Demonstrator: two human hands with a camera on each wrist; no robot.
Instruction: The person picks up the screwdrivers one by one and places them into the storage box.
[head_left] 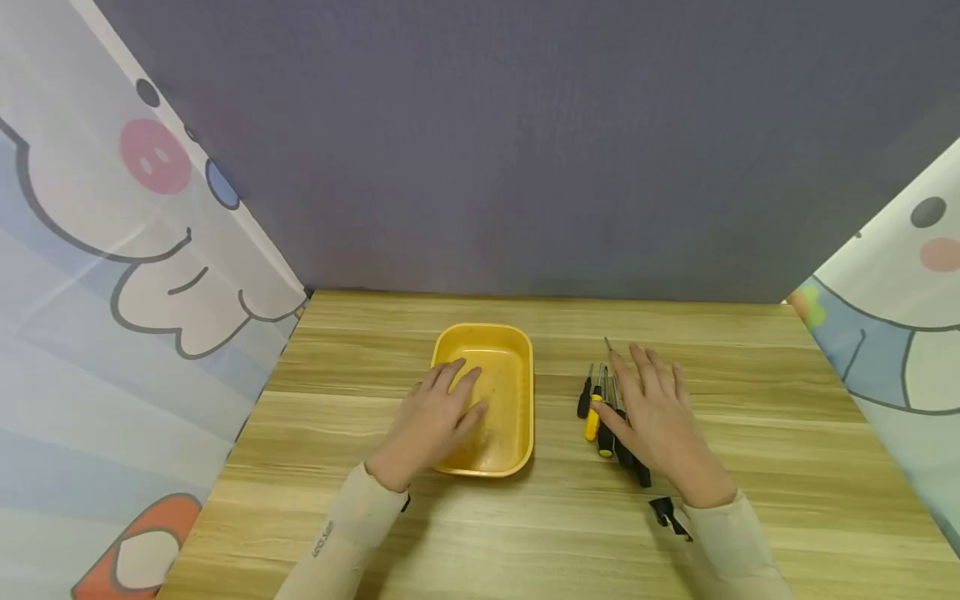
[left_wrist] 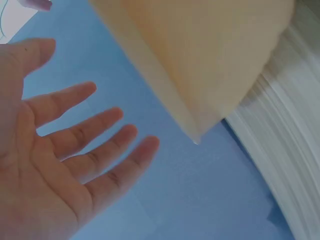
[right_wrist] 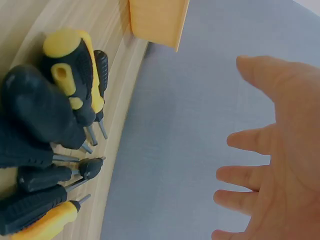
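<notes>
A yellow plastic tray lies on the wooden table, its inside bare where visible. My left hand hovers over its left side, fingers spread; in the left wrist view the tray's wall rises beyond the fingertips. To the right lies a group of several screwdrivers, among them a small black screwdriver, a yellow screwdriver and a black-and-yellow screwdriver. Above the group's right side is my right hand, palm down and holding nothing. It covers part of the group in the head view.
A grey panel stands along the table's back edge. Printed cartoon curtains hang at the left and right. Black strap ends show by the right wrist.
</notes>
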